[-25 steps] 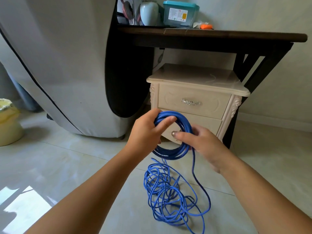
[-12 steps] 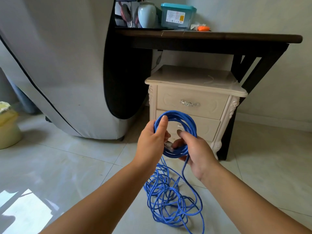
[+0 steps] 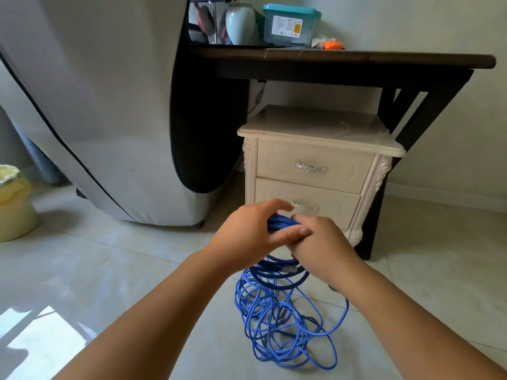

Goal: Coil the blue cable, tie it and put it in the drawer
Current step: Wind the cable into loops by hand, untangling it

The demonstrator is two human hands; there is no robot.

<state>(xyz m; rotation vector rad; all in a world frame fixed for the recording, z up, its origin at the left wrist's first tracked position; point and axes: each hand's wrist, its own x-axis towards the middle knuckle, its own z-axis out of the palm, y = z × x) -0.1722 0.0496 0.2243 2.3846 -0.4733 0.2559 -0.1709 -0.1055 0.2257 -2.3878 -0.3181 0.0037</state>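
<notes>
Blue cable (image 3: 285, 319) coil gripped btwn both hands, L hand (image 3: 247, 234) fingers curled over its top, R hand (image 3: 321, 242) closed round its right side, rest heaped loose on floor (image 3: 137, 270) nearer, drawers (image 3: 277, 163) shut beyond.

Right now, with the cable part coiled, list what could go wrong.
1. The rest of the cable lies in crossed loops on the floor; pulling it up may tighten a knot.
2. The left hand and right hand both hold the untied coil, and both drawers are shut; freeing a hand could let it spring apart.
</notes>
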